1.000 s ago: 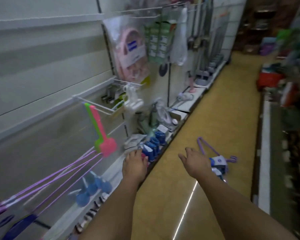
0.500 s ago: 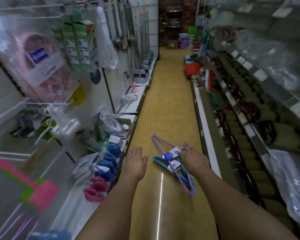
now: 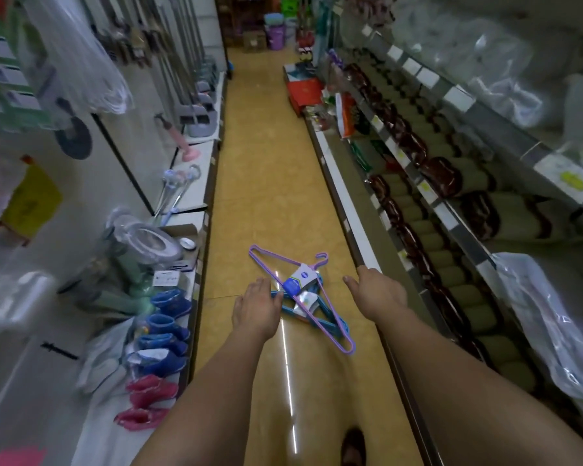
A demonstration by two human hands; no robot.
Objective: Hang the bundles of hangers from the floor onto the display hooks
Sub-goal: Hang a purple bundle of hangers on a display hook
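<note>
The hanger bundles (purple over blue) lay on the aisle floor; left hand hovered above them, fingers relaxed; right hand beside them, fingers loosely curled, grasping nothing.

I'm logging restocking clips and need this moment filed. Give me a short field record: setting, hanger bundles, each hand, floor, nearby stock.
setting: shop aisle, shelves on both sides
purple hanger bundle: on the floor, lying across the blue one, labelled card near its hook
blue hanger bundle: on the floor, underneath
left hand: open, extended over the blue bundle's left end; contact unclear
right hand: open, right of the bundles, holding nothing
floor: yellow tile
nearby stock: small blue boots and pink boots on the left bottom shelf
</note>
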